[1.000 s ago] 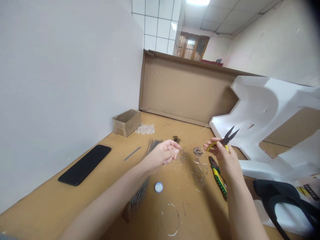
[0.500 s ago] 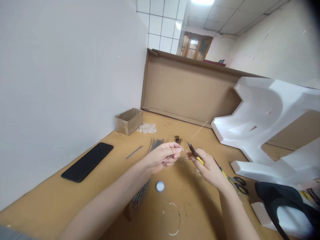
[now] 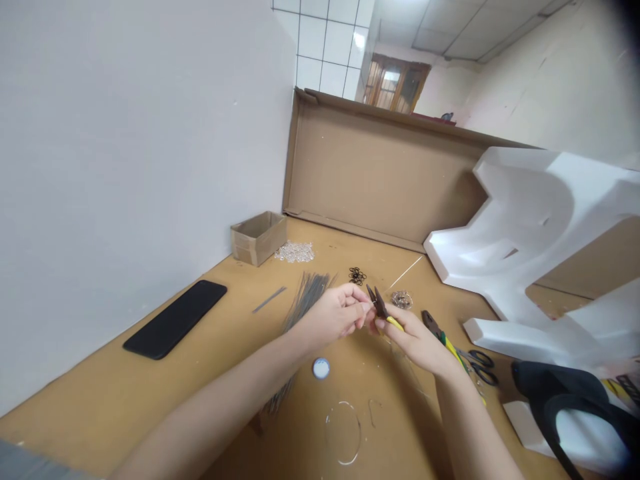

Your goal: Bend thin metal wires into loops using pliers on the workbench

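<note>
My left hand is closed, its fingertips pinched on a thin wire that barely shows. Close against it, my right hand grips pliers with yellow handles. The dark jaws are parted and point up and left, right beside my left fingertips. Beneath my left forearm lies a bundle of grey wires. Black rings are just beyond my hands, and a coil of thin wire is behind my right hand.
A small cardboard box stands beside clear beads. A black phone-like slab lies left. Nearer are a round blue-white lid and a wire loop. Scissors, another pliers and white foam are right.
My hands have come together, and the pliers' jaws have moved left to my left fingertips and now look parted. The view has shifted slightly.
</note>
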`<state>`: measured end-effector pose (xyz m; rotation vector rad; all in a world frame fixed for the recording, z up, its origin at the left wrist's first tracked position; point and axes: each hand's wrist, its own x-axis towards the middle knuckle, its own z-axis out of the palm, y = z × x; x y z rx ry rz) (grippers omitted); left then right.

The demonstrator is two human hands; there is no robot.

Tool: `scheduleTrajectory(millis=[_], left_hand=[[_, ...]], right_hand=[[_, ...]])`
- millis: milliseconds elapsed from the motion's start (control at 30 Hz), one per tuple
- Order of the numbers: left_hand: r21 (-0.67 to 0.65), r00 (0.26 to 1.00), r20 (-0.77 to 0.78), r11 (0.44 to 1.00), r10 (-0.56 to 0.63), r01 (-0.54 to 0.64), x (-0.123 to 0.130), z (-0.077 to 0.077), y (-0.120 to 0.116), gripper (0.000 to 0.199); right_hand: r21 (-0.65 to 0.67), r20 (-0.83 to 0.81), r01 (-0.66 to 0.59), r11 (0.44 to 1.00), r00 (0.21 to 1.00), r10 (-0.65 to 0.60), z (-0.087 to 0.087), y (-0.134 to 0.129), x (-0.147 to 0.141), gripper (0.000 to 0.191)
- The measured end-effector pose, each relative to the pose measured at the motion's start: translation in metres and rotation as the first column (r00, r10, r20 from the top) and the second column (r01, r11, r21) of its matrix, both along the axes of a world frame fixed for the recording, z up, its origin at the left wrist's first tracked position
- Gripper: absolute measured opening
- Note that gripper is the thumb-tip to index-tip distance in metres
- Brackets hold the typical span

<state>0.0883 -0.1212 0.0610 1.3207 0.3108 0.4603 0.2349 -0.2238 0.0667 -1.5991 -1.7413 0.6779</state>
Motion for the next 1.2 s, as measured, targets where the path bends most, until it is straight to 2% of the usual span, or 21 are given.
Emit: scheduleTrajectory(millis=[133, 300, 500, 700, 900, 1200], left_hand=[[0.047, 0.996, -0.025, 0.995, 0.084, -0.082, 0.000, 0.003, -0.005, 0.010], [0.057, 0.993, -0.050, 0.993, 0.106, -0.103, 0.000, 0.007, -0.007, 0.008], [0.090, 0.992, -0.063, 0.991, 0.110, -0.104, 0.001, 0.004, -0.005, 0.003], [0.209, 0.982, -0.037, 0.963, 0.184, -0.172, 0.002, -0.001, -0.008, 0.006], [0.258, 0.982, -0.006, 0.949, 0.191, -0.183, 0.002, -0.005, -0.010, 0.007], [0.301, 0.979, 0.017, 0.932, 0.204, -0.200, 0.002, -0.007, -0.009, 0.009]], right_hand=[[-0.013, 0.036, 0.047, 0.999, 0.998, -0.047, 0.002, -0.001, -0.006, 0.017], [-0.004, 0.074, 0.098, 0.995, 0.993, -0.097, 0.002, -0.004, -0.011, 0.018], [-0.015, 0.085, 0.110, 0.994, 0.991, -0.108, 0.001, -0.005, -0.011, 0.019], [0.039, 0.190, 0.229, 0.973, 0.954, -0.233, -0.001, -0.006, -0.015, 0.017], [0.024, 0.156, 0.205, 0.978, 0.966, -0.206, -0.001, -0.005, -0.016, 0.019], [0.060, 0.285, 0.245, 0.968, 0.925, -0.252, 0.000, -0.007, -0.018, 0.019]])
